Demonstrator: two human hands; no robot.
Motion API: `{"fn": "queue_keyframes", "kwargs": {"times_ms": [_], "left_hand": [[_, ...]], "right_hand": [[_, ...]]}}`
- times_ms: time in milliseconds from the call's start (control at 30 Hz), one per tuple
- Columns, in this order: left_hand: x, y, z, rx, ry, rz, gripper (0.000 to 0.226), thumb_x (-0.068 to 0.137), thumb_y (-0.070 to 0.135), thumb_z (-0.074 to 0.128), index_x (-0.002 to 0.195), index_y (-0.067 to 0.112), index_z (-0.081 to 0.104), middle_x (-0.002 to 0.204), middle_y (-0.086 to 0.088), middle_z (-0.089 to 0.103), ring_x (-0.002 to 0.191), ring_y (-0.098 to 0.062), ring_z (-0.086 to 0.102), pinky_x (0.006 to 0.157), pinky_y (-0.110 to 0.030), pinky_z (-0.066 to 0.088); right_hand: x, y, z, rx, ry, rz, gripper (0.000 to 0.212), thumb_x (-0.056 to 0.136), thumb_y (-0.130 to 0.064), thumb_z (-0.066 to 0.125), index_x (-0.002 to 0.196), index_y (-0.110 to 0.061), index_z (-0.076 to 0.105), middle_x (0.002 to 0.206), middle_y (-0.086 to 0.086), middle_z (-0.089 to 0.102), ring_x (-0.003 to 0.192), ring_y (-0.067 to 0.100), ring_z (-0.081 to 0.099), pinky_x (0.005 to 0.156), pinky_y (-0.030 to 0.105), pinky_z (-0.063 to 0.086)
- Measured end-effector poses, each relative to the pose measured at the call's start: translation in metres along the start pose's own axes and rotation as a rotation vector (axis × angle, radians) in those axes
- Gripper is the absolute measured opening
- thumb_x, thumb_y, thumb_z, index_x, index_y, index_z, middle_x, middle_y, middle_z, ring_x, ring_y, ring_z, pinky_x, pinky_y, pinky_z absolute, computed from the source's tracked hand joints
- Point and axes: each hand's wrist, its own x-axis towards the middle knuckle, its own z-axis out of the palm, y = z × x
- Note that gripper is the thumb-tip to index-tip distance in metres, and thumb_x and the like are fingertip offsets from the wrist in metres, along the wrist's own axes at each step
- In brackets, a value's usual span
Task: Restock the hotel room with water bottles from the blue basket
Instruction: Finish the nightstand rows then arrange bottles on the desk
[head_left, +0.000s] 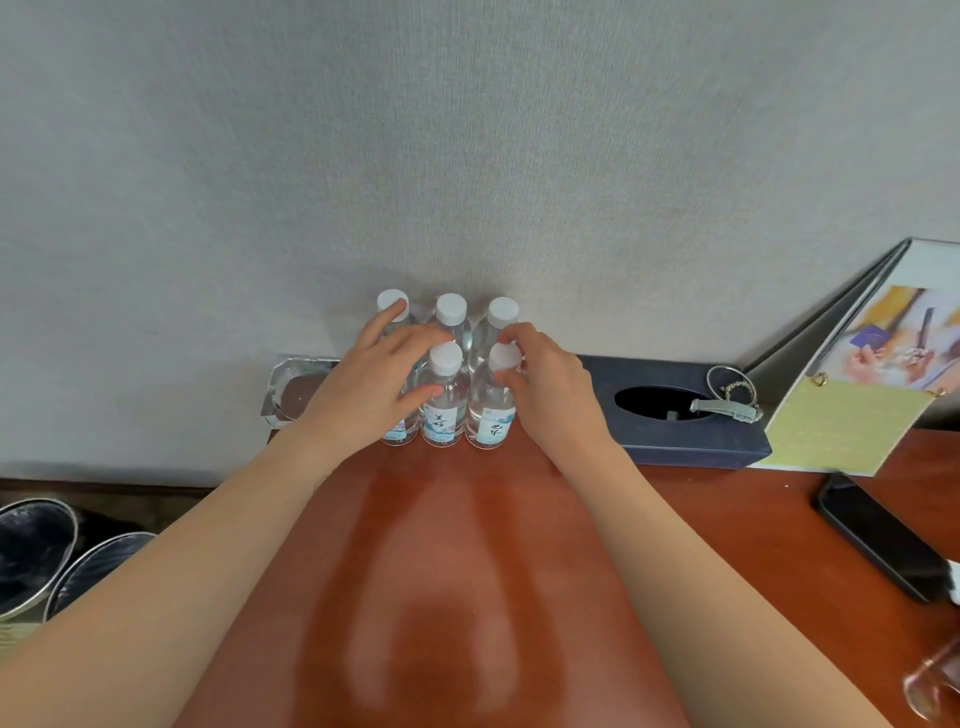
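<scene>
Several small clear water bottles with white caps stand upright in two rows on the reddish wooden table (457, 545), against the grey wall. My left hand (371, 379) covers the front left bottle (397, 431); its fingers curl round it and reach the back left bottle's cap (390, 300). My right hand (545, 389) grips the neck of the front right bottle (491, 410) just under its cap. The front middle bottle (441, 400) stands between my hands. No blue basket is in view.
A glass ashtray (291, 395) sits left of the bottles. A dark blue tissue box (675, 415) with a nail clipper on it lies to the right, then a leaning brochure stand (883, 364), a black phone (878, 540) and a glass (935, 686). Shoes (41, 551) lie on the floor at left.
</scene>
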Motion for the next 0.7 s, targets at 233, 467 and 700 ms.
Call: {"fn": "queue_keyframes", "kwargs": {"times_ms": [233, 467, 700], "left_hand": [[-0.002, -0.003, 0.004, 0.027, 0.083, -0.059, 0.077, 0.080, 0.036, 0.076, 0.145, 0.029, 0.035, 0.158, -0.009, 0.021, 0.150, -0.031, 0.005, 0.119, -0.048, 0.011], [-0.025, -0.023, 0.023, -0.478, 0.156, -0.376, 0.121, 0.057, 0.048, 0.084, 0.147, 0.038, 0.004, 0.150, 0.021, 0.014, 0.135, 0.012, 0.021, 0.109, -0.019, 0.025], [-0.031, -0.045, 0.040, -0.578, 0.043, -0.483, 0.127, 0.057, 0.033, 0.092, 0.146, 0.045, 0.001, 0.148, 0.009, 0.039, 0.129, -0.004, 0.045, 0.103, -0.025, 0.034]], "right_hand": [[-0.005, 0.003, 0.005, 0.017, 0.051, -0.015, 0.032, 0.096, -0.020, 0.058, 0.127, -0.019, 0.050, 0.113, 0.006, 0.062, 0.096, 0.031, 0.063, 0.074, 0.043, 0.051], [-0.006, 0.024, 0.010, 0.257, 0.024, 0.076, 0.064, 0.084, -0.033, 0.075, 0.138, -0.026, 0.041, 0.125, 0.002, 0.055, 0.106, 0.021, 0.060, 0.086, 0.040, 0.052], [-0.006, 0.049, 0.030, 0.453, -0.203, 0.210, 0.126, 0.063, -0.045, 0.089, 0.153, -0.036, 0.002, 0.155, 0.001, 0.023, 0.136, 0.016, 0.038, 0.105, 0.033, 0.039]]}}
